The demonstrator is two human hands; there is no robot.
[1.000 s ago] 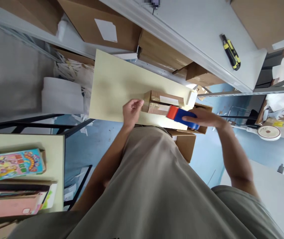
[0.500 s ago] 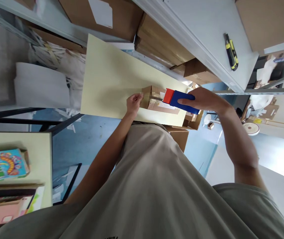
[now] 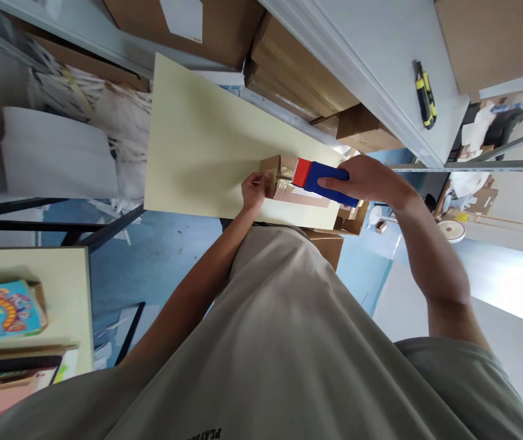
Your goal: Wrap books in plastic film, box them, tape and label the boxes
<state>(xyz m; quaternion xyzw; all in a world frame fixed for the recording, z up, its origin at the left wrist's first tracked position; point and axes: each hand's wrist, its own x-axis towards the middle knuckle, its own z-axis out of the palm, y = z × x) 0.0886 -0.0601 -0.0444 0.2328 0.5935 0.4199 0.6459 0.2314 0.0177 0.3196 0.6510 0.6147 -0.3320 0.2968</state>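
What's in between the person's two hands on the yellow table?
In the head view, a small brown cardboard box sits between the left hand and the right hand, which holds a red-and-blue tape dispenser on it.

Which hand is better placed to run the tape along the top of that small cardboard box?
Right. The right hand already grips the tape dispenser over the cardboard box; the left hand only steadies the box's end.

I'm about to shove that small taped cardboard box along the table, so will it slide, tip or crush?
The small cardboard box lies low and flat on the smooth pale tabletop, so it would probably slide rather than tip. It looks small beside the left hand steadying it, so likely light. The cardboard may dent under the tape dispenser in the right hand.
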